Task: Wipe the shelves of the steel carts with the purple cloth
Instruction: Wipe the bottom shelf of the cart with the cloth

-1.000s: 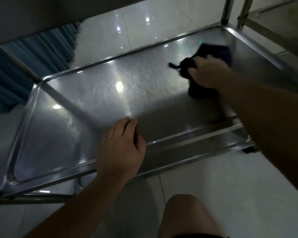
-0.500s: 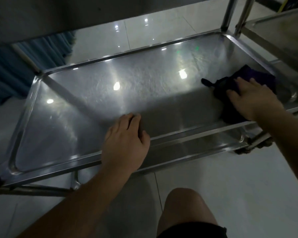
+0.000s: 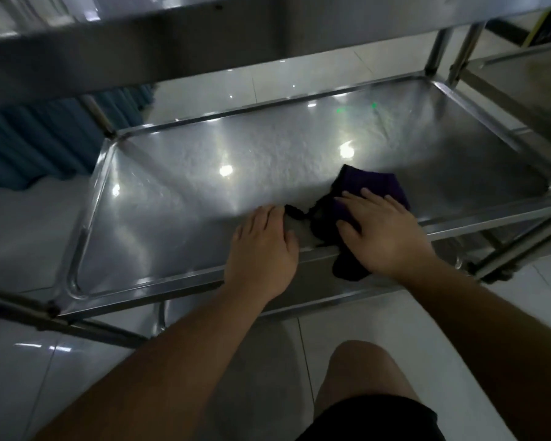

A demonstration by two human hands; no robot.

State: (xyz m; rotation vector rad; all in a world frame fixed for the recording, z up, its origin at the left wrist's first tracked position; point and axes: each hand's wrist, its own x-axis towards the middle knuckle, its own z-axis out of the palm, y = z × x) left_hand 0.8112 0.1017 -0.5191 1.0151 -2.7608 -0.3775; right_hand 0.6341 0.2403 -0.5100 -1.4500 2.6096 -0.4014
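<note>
From the head camera, your right hand [image 3: 384, 233] lies flat on the purple cloth [image 3: 368, 189], fingers straight and spread, pressing it down onto the steel shelf [image 3: 178, 214] at the near rail [image 3: 159, 283]. The cloth is bunched under your palm; its far part spreads out on the shelf surface beyond your fingertips, and its near end hangs over the rail just below your hand. A dark loop [image 3: 295, 211] from the cloth trails to the left, ending just beside your left fingertips.

Your left hand [image 3: 263, 249] rests on the same near rail, just beside the right one, fingers straight and laid forward onto the shelf, holding nothing.

The shelf shows bright light reflections across its middle. An upper shelf [image 3: 204, 36] of the same cart crosses the top of the view, and a second cart [image 3: 522, 78] stands touching or just beside it at the right. A blue curtain [image 3: 39, 144] hangs at the left above the pale tiled floor [image 3: 490, 313]. Your bare knee [image 3: 360, 380] shows at the bottom.
</note>
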